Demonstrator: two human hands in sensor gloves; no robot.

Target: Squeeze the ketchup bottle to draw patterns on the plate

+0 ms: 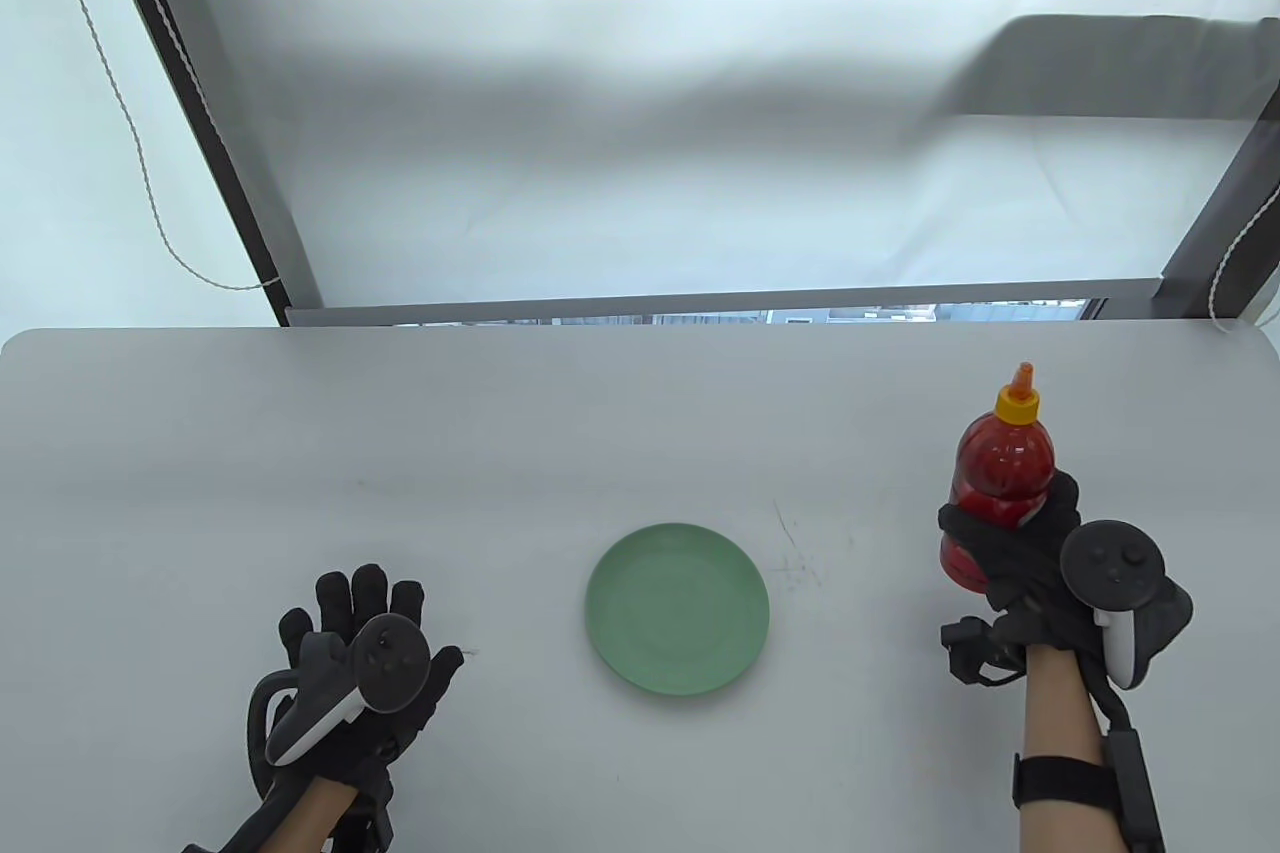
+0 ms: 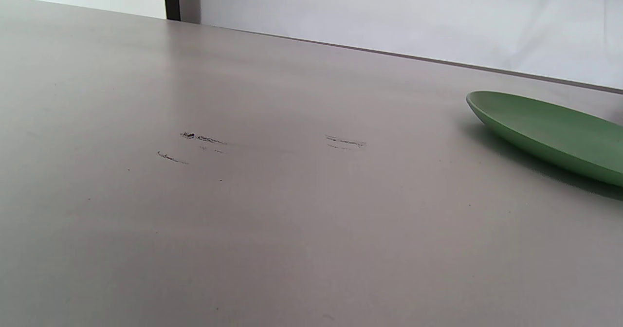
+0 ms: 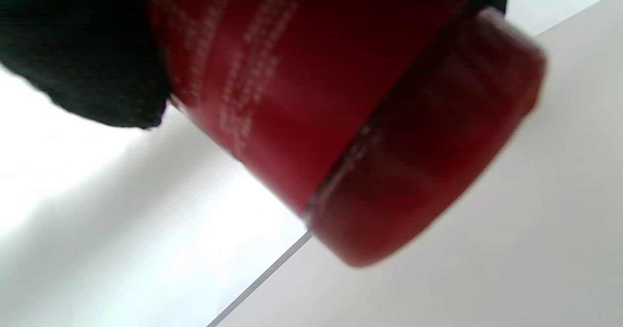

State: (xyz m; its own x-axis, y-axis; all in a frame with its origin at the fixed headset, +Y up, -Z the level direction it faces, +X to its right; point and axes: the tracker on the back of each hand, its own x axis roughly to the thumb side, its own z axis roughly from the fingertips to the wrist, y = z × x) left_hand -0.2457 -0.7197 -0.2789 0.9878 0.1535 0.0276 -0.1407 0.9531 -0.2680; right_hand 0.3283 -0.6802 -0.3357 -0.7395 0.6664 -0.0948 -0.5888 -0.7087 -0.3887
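Observation:
A green plate (image 1: 678,608) lies on the grey table at the front middle; its rim shows at the right of the left wrist view (image 2: 550,132). My right hand (image 1: 1015,548) grips a red ketchup bottle (image 1: 1000,468) with a yellow cap and orange nozzle, held upright to the right of the plate. The bottle's lower body and base fill the right wrist view (image 3: 350,118), with a gloved finger (image 3: 82,49) at top left. My left hand (image 1: 365,623) rests flat on the table left of the plate, fingers spread, holding nothing.
The grey table (image 1: 500,453) has dark scuff marks right of the plate (image 1: 795,563) and in the left wrist view (image 2: 202,139). A window frame (image 1: 700,303) runs along the table's far edge, with cords hanging at both sides.

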